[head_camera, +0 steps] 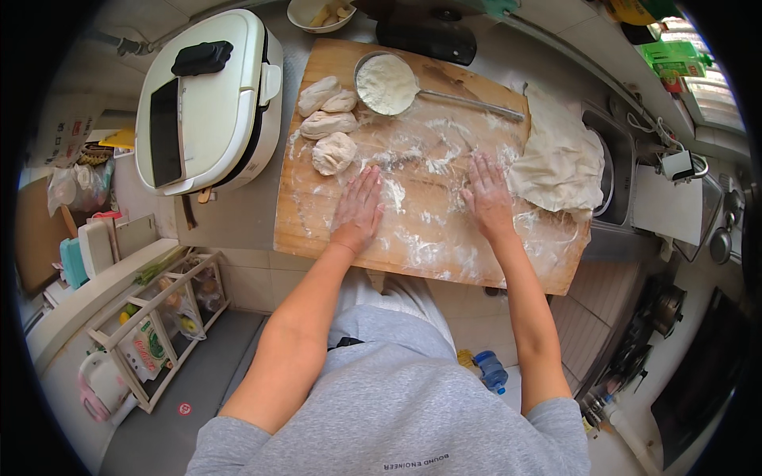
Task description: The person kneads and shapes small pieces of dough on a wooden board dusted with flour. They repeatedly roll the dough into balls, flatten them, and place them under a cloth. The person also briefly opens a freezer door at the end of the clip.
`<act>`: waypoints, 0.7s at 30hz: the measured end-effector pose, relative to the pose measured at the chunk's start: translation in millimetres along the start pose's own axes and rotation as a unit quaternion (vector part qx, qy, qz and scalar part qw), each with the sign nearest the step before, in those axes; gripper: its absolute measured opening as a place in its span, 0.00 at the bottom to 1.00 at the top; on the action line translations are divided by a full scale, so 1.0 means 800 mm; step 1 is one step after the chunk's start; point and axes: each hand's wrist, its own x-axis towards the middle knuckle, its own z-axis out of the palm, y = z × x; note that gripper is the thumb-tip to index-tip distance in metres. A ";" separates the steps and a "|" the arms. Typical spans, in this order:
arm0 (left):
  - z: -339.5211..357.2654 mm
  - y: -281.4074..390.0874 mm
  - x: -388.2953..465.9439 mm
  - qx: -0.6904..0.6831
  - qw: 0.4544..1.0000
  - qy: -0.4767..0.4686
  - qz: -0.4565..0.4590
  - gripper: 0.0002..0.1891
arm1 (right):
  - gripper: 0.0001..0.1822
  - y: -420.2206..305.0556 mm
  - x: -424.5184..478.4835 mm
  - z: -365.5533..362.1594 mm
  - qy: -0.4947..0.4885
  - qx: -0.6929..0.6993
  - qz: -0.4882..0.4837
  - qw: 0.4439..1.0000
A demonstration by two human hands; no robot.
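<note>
Both palms lie on a floured wooden board [428, 232]. My left hand [357, 213] rests flat near the board's left part, its fingertips just right of and below a round dough lump [334, 154]. Above that lump sit several elongated dough pieces [328, 125]. Farther right, my right hand [489, 195] is spread on the board with nothing in it, close to a crumpled cream cloth [556, 157]. A round metal ladle [470, 105] with a long handle lies at the board's far side, its bowl filled with white flour [387, 84]. Loose flour is scattered between my hands.
A white electric cooking appliance [238, 113] stands left of the board, with a phone [166, 132] and a black object [202, 58] on its lid. Behind are a bowl [321, 27] and a black-handled item [425, 41]. The sink [622, 160] is at right.
</note>
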 end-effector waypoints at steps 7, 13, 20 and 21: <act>0.002 0.000 -0.003 0.004 1.000 0.000 -0.014 0.30 | 0.41 -0.012 -0.168 0.011 -0.113 -0.026 -0.020 0.993; 0.001 0.001 -0.003 -0.003 1.000 0.000 -0.021 0.29 | 0.40 -0.005 -0.066 0.013 -0.086 -0.038 -0.045 0.995; 0.001 0.000 -0.002 0.013 1.000 0.015 -0.008 0.29 | 0.32 0.013 0.133 0.001 -0.014 0.169 0.005 0.985; 0.000 0.002 -0.002 0.010 1.000 0.014 -0.010 0.29 | 0.32 0.015 0.138 -0.007 -0.045 0.260 0.047 0.963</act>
